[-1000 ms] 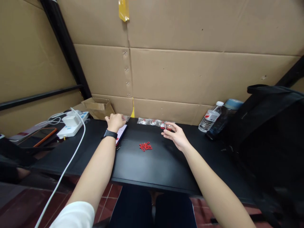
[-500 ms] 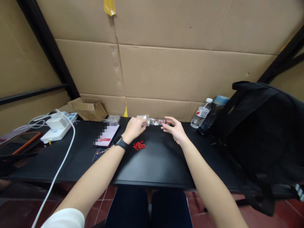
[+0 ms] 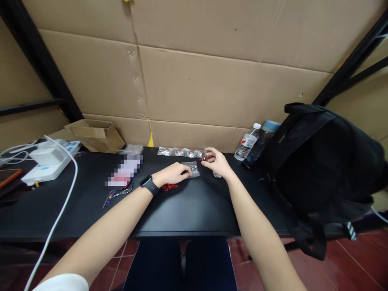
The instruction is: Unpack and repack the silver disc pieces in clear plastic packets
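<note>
My left hand (image 3: 173, 173), with a dark watch on its wrist, is over the black table. Its curled fingers hold the near left edge of a small clear plastic bag (image 3: 194, 169). Red knotted cords (image 3: 169, 187) lie partly hidden below that hand. To the right, my right hand (image 3: 220, 163) has thumb and fingers closed around a small clear roundish item (image 3: 205, 157) with red in it; its exact kind does not show. Something clear peeks out under this hand. Along the back, several clear packets (image 3: 178, 152) with red bits lie in a row.
A phone (image 3: 125, 171), a keychain (image 3: 117, 194), a paper bag (image 3: 97, 135) and a white power strip (image 3: 54, 165) with cables stand left. At right are a water bottle (image 3: 247, 143), a blue-lidded bottle (image 3: 266, 135) and a black backpack (image 3: 318, 169). Cardboard walls the back.
My left hand has come nearer and down with the clear bag, now partly covering the red cords. The packet row shows more fully. The view has shifted slightly right.
</note>
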Demonstrator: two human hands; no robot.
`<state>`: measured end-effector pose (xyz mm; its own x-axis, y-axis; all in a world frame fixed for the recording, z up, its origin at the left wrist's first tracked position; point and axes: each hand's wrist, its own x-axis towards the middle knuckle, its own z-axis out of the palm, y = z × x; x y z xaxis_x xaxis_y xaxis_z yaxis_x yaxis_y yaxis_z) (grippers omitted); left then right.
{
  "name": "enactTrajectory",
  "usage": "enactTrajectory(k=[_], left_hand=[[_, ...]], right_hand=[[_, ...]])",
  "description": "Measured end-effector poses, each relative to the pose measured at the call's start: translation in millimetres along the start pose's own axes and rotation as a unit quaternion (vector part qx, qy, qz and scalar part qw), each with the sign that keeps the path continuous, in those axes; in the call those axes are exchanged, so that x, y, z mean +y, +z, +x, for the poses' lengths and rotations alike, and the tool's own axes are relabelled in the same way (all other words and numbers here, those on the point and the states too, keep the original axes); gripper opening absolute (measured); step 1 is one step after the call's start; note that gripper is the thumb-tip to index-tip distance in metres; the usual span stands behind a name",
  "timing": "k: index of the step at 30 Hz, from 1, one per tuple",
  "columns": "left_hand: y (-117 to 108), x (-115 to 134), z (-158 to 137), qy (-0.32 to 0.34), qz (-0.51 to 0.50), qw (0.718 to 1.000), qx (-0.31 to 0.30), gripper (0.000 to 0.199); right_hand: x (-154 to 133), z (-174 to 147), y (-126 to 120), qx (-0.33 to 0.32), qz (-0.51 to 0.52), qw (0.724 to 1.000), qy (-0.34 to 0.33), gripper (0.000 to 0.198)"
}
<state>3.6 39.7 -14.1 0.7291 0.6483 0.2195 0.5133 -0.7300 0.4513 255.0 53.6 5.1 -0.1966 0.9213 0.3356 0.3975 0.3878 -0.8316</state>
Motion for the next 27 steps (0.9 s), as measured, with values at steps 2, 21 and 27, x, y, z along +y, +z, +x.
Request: enactTrajectory(k=[2,21,27], left_hand=[[0.0,1.0,-0.1,0.015,0.007,1.000,-0.019,0.023],[0.7,16.5,-7.3,-0.020,0.120,0.983,-0.138,0.044],[0.4,18.8,-7.6,-0.041,0.120,0.982,-0.138,0.046]], right_hand=[[0.3,-1.7,-2.8,-0.056,-0.081,0.995,-0.023,0.052],[-23.1,-17.8,2.4,-0.218,-0.354,0.910,0.013,0.021],[-20.8,-16.0,7.1,-0.167,-0.360,0.918,-0.002,0.033]])
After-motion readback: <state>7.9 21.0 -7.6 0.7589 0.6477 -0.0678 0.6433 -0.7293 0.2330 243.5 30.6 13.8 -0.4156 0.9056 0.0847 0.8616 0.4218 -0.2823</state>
